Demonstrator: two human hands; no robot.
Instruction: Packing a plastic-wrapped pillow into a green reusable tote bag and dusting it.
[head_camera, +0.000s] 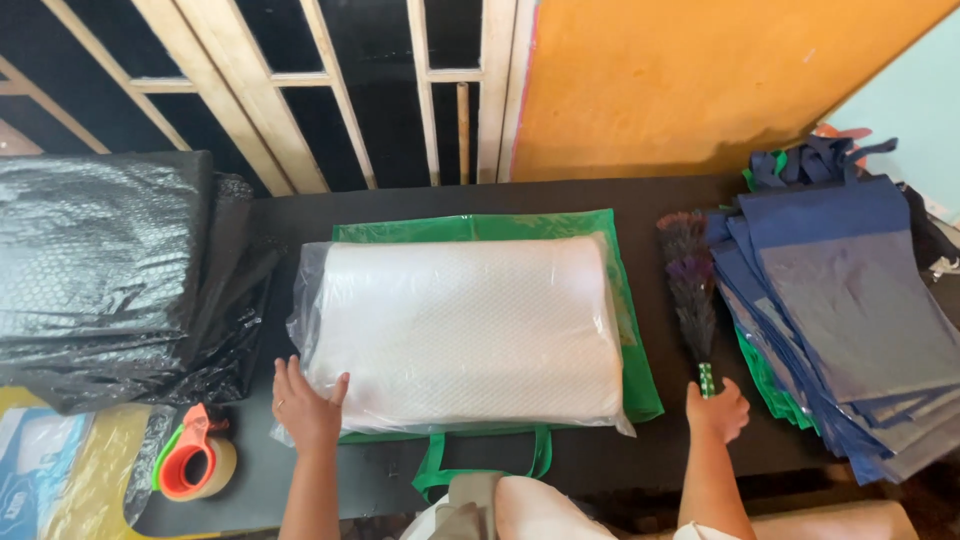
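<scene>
The left hand is lying flat on the near left corner of the pillow. Its fingers are open and spread, pressing on the clear wrap, not gripping it.

The pillow is sitting in the middle of the black bench, on top of a green bag. Its long side is running left to right, across the person. So most of the pillow is stretching away to the right of the left hand, and a little further from the body.

The right hand is resting at the near end of the duster. Its fingers are curled closed around the green handle. The duster is lying just beside the right edge of the green bag, and its long side is pointing away from the person, feathers far, handle near.

The left hand is the one touching the pillow. The right hand is near it but apart, with the bag's edge in between.
</scene>
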